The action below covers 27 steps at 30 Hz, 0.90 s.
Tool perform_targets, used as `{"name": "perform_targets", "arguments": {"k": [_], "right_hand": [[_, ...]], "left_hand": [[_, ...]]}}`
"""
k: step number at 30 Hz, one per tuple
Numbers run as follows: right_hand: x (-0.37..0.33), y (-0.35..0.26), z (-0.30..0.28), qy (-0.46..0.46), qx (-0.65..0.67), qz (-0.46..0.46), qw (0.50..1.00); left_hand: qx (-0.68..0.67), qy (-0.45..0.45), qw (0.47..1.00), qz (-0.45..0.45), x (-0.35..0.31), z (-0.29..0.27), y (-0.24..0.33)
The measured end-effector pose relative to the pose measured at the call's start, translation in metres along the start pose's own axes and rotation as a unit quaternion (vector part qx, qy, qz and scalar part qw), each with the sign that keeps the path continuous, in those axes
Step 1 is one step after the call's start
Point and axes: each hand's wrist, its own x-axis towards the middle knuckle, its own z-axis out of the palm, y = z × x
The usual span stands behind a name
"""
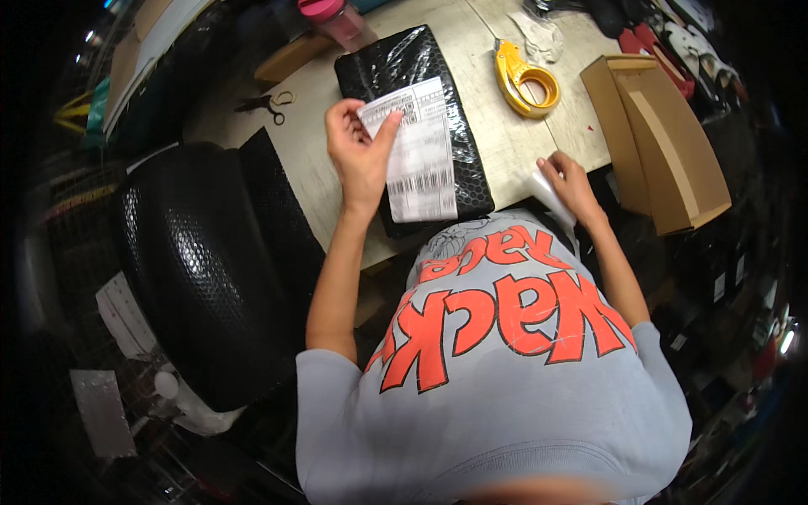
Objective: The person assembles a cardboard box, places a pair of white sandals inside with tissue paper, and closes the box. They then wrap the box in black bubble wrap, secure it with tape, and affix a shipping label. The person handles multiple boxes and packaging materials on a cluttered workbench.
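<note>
A parcel (467, 156) wrapped in black bubble wrap lies on the table in front of me. Over its top is a white printed shipping label (421, 160) with barcodes. My left hand (360, 156) pinches the upper left corner of that label between thumb and fingers. To the right of the parcel, near the table's front edge, my right hand (574, 187) is closed on a white strip of paper (550, 195), which looks like label backing. Its lower part hangs down beside my shirt.
A yellow tape dispenser (528, 82) lies beyond my right hand, left of an open cardboard box (661, 147). Scissors (271, 105) rest at the left, near a pink-lidded container (338, 21). A large roll of black bubble wrap (189, 261) stands left of the table (307, 156).
</note>
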Motion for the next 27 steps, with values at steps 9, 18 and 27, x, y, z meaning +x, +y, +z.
{"name": "perform_targets", "arguments": {"k": [9, 18, 27], "right_hand": [[-0.074, -0.063, -0.008, -0.155, -0.014, 0.016, 0.988], [-0.067, -0.069, 0.026, -0.012, 0.422, 0.062, 0.905], [-0.032, -0.072, 0.091, -0.154, 0.206, 0.089, 0.962]], "left_hand": [[0.363, -0.034, 0.930, 0.048, 0.026, -0.006, -0.060], [0.477, -0.179, 0.854, 0.105, -0.009, 0.016, -0.073], [-0.120, -0.173, 0.911, -0.354, 0.088, -0.034, -0.140]]}}
